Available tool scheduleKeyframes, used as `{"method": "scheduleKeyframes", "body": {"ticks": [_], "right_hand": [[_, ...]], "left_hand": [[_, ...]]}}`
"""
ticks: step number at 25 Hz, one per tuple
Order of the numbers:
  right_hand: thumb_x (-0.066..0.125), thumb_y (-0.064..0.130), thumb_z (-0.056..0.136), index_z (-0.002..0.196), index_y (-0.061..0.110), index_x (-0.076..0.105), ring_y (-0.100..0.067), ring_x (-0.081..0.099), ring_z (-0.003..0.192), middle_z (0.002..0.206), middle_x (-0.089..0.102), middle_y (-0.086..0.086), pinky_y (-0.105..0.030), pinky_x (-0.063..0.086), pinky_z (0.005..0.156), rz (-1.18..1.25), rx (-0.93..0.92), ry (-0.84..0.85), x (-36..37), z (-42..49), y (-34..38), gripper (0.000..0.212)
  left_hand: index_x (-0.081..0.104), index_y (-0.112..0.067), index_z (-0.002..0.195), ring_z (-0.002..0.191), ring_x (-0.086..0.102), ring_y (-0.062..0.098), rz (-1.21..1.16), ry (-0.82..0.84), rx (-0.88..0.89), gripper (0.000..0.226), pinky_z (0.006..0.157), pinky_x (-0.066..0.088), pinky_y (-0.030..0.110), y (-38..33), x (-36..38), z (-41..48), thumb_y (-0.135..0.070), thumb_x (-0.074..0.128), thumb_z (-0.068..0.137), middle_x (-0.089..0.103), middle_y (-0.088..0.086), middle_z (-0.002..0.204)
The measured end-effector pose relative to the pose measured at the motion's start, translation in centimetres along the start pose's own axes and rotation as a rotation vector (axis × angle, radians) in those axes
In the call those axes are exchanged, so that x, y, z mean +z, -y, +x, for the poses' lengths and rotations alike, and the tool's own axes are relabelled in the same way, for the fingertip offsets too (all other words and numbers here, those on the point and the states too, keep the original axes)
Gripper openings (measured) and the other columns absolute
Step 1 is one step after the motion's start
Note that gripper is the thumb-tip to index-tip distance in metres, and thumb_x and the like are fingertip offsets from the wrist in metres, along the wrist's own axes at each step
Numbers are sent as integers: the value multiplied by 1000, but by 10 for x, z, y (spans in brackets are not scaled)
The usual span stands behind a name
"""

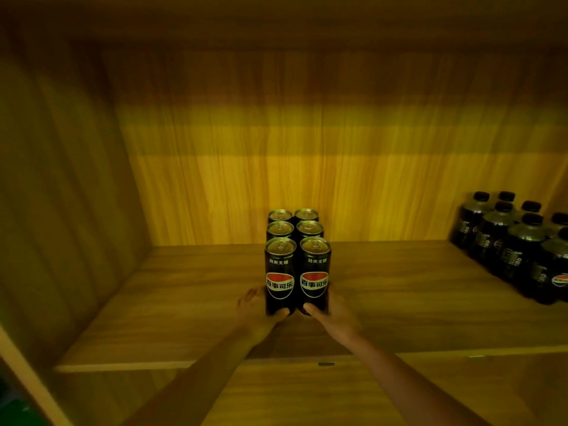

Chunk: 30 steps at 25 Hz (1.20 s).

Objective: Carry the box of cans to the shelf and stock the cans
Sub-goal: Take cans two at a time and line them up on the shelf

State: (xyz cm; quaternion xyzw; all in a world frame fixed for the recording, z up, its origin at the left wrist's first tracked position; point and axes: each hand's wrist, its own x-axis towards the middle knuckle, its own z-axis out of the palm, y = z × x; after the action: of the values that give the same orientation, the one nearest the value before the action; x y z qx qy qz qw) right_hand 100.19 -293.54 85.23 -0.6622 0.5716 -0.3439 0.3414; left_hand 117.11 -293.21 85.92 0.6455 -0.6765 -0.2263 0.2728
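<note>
Black slim aluminium cans (296, 259) with gold-toned lids stand upright in a tight block of six, two across and three deep, on the wooden shelf board (190, 290), a little right of its middle and toward the front edge. The two nearest cans show a red, white and dark round logo with white characters across it, and smaller white characters above. The cans touch one another side by side.

At seven o'clock from the block, the left hand (256, 312) cups the base of the front left can; its thumb lies across the can's lower front and its fingers (247, 298) wrap round the outer side, closed on the can. At five o'clock, the right hand (335, 315) grips the base of the front right can in the same way, thumb on the front, the rest of the hand behind the can's outer side. The two thumbs nearly meet at six o'clock below the logos. Both bare forearms reach in over the shelf's front lip.

Yellow-brown wood grain panels form the back wall (276, 167) and the left side wall (61, 186). Well apart at three o'clock, a cluster of dark plastic bottles (519, 247) with black caps stands against the right end of the shelf.
</note>
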Motion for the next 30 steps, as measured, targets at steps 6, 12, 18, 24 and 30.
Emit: {"method": "scheduleKeyframes", "body": {"ticks": [6,12,18,24,30], "right_hand": [[63,36,80,134,12,37,-24,48,124,136,50,-10,-41,42,102,-50,0,-64,5,7,-8,64],[65,36,78,131,13,41,-25,52,120,132,54,-11,-41,46,99,-75,17,-96,6,8,-6,62],[68,37,75,136,15,33,-25,47,126,138,48,-10,-42,42,102,-52,67,-94,5,3,4,74],[67,35,77,141,15,21,-25,33,135,148,34,-8,-41,34,106,-181,-46,-174,-21,-21,27,81],[60,46,79,141,14,23,-26,31,136,147,35,-8,-42,27,110,-564,-243,-256,-44,-51,73,79]], "left_hand": [[33,-16,139,138,30,24,66,-10,-32,66,117,20,42,6,10,6,-45,56,84,39,6,147],[35,-15,137,136,33,23,107,-89,-24,68,115,22,41,11,16,8,-50,56,82,43,6,144],[34,-14,137,135,34,24,109,-66,-33,73,115,25,43,9,15,6,-53,57,80,42,8,143],[22,-15,144,142,19,26,232,-56,-6,86,118,16,45,10,-20,-14,-60,53,78,26,10,153],[9,-12,147,146,8,27,471,-135,73,95,118,4,46,-6,-90,-59,-67,45,78,9,12,158]]}}
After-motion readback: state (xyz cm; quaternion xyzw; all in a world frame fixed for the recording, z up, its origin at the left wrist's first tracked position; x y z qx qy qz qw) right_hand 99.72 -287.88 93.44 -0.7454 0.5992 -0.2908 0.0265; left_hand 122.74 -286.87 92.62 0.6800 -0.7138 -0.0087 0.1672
